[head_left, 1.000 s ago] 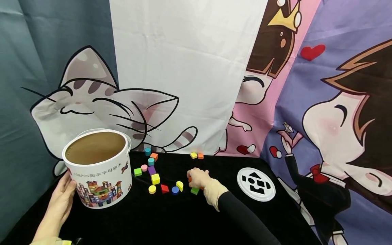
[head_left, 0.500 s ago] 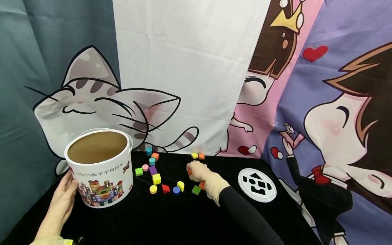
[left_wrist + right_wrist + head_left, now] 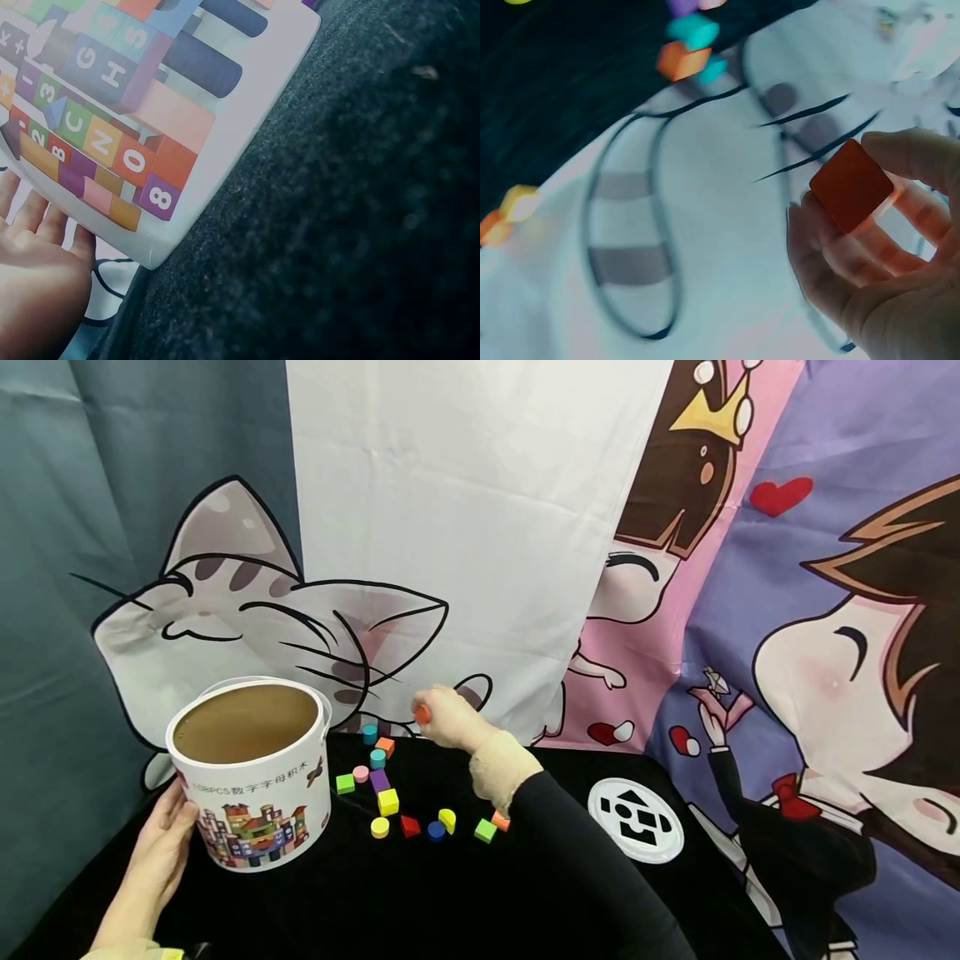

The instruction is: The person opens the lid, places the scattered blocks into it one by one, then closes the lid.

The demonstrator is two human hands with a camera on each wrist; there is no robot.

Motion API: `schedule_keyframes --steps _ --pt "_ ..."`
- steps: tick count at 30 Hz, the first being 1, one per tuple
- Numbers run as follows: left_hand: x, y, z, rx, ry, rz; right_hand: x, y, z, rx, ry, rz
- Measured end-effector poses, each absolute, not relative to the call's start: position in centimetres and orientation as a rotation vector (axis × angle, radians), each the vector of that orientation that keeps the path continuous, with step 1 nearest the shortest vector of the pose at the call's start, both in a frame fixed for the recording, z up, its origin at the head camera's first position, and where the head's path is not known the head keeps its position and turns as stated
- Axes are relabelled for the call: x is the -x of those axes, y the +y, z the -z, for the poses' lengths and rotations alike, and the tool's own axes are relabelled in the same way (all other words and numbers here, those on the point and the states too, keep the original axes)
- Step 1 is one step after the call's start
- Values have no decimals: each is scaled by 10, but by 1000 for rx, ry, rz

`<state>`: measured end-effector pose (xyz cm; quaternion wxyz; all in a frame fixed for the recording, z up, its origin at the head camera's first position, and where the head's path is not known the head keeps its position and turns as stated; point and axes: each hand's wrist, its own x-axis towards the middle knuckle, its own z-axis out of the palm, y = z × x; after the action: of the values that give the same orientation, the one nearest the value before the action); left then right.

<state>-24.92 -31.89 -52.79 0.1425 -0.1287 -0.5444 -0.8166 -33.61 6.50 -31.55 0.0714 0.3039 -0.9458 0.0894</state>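
Observation:
My left hand [image 3: 159, 843] rests against the left side of a white bucket [image 3: 251, 814] printed with a picture of letter blocks. Its fingers [image 3: 54, 223] touch the bucket's wall low down in the left wrist view. The bucket stands with its top uncovered and brown inside. Between thumb and fingers, my right hand [image 3: 453, 720] pinches an orange-red block [image 3: 851, 185] with a square face, raised above the far edge of the table. Below and left of it lie loose blocks, among them a purple block [image 3: 380, 780] and a yellow cube [image 3: 387, 802].
Nearer lie a red block [image 3: 409, 827], a blue round block [image 3: 437, 832] and a green block [image 3: 485, 831]. A white lid [image 3: 636, 820] with shaped cutouts sits at the right of the black cloth [image 3: 360, 902]. Printed curtains [image 3: 480, 527] hang behind.
My right hand has lifted the orange-red block off the cloth and moved it up and left. The green block was turned beforehand. My left hand stays at the bucket.

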Motion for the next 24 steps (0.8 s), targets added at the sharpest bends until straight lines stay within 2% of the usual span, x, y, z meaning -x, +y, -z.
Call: schedule_keyframes --steps 6,12,24 --pt "248 -321 526 357 -1587 2339 322 1 296 -986 -2747 -364" --pt "247 -319 524 344 -1608 2322 312 -50 298 -1008 -2631 -403" --pt "245 -317 525 310 -1642 2300 308 -108 317 -1031 -2652 -497"
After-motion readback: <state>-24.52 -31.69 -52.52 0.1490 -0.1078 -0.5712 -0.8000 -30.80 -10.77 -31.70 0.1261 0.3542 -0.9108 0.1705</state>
